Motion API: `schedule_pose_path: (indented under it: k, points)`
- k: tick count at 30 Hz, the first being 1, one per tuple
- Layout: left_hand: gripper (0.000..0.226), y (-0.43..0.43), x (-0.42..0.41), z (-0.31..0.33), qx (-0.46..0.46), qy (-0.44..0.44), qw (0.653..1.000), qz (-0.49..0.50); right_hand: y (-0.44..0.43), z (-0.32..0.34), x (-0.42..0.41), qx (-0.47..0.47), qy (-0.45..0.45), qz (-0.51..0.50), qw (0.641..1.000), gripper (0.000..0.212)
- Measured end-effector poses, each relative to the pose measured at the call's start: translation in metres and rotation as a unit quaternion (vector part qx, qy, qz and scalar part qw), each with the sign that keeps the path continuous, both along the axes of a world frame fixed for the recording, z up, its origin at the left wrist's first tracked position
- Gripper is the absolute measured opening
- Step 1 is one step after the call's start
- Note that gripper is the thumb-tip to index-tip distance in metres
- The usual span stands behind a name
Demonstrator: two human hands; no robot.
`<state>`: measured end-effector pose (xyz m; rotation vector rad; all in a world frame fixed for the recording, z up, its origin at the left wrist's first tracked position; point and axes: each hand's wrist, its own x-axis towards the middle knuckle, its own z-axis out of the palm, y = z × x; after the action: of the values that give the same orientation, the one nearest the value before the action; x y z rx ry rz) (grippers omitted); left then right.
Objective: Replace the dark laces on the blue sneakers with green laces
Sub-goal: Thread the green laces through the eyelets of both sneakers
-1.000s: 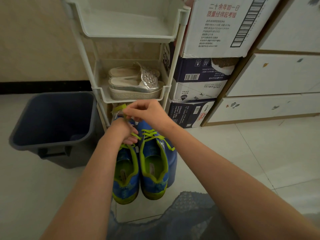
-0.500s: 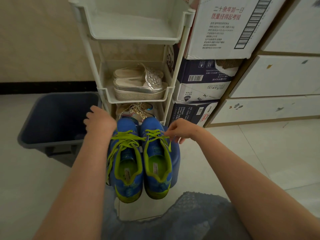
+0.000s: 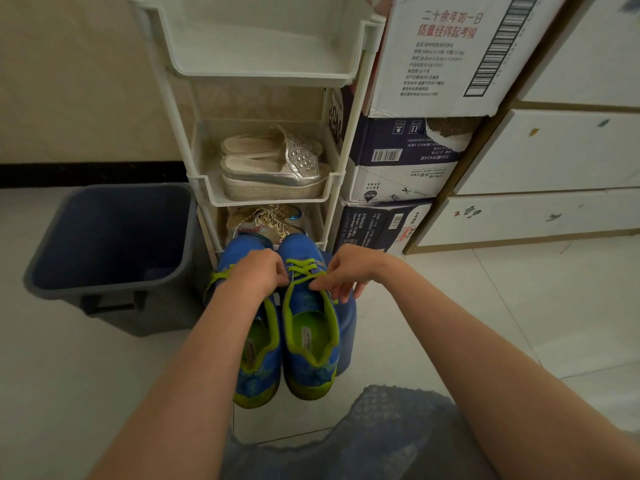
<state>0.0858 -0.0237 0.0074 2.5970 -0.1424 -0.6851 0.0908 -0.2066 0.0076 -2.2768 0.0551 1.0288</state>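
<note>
Tiled floor [image 3: 450,323], directly before the white shoe rack [image 3: 332,188]: blue sneakers [image 3: 308,372] stand side by side, green laces [image 3: 304,264] threaded. Right hand [image 3: 349,271] pinches a lace at the eyelets; left hand [image 3: 256,275] curls beside it, apparently pinching too, contact hidden. Laces judged light, limp; best held near the ends.

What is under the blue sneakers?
A blue rounded object, perhaps a stool, shows past the right edge of the blue sneakers. They cover its top, so what it is cannot be told.

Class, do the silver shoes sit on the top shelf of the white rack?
No, the silver shoes lie on the rack's middle shelf.
</note>
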Motion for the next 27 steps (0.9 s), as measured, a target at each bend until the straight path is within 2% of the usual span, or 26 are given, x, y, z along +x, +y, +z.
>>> schedule_pose_path:
  k: [2, 6, 11, 14, 18, 20, 23, 25, 27]
  points:
    - [0.005, -0.001, -0.001, -0.001, 0.004, -0.02, 1.0, -0.006, 0.002, 0.001, 0.0, 0.008, 0.014, -0.007, 1.0, 0.031]
    - [0.007, 0.0, 0.002, -0.004, 0.017, -0.033, 0.999, 0.014, 0.003, 0.002, 0.0, 0.02, 0.039, -0.038, 0.998, 0.037]
    - [0.038, 0.02, 0.011, 0.009, 0.097, -0.045, 0.984, 0.144, 0.002, 0.006, 0.0, 0.036, 0.063, -0.052, 0.996, 0.038]
    - [0.043, 0.033, 0.013, 0.017, 0.153, -0.035, 0.973, 0.17, -0.003, 0.004, -0.001, 0.047, 0.062, -0.071, 0.994, 0.04]
    - [0.043, 0.033, 0.015, 0.017, 0.169, 0.006, 0.975, 0.143, -0.013, 0.0, -0.002, 0.048, 0.008, -0.135, 0.99, 0.032]
    - [0.041, 0.027, 0.016, 0.016, 0.131, 0.012, 0.983, 0.127, -0.016, -0.004, 0.0, 0.036, -0.043, -0.15, 0.987, 0.028]
    - [0.038, 0.013, 0.017, 0.013, 0.074, -0.012, 0.992, 0.103, -0.016, -0.011, 0.004, 0.059, -0.113, -0.177, 0.976, 0.036]
    - [0.028, 0.003, 0.016, 0.009, 0.042, -0.035, 0.993, 0.106, -0.012, -0.014, 0.005, 0.079, -0.158, -0.163, 0.971, 0.035]
    - [0.023, -0.004, 0.014, 0.001, 0.034, -0.033, 0.994, 0.1, -0.005, -0.014, 0.005, 0.098, -0.184, -0.119, 0.971, 0.026]
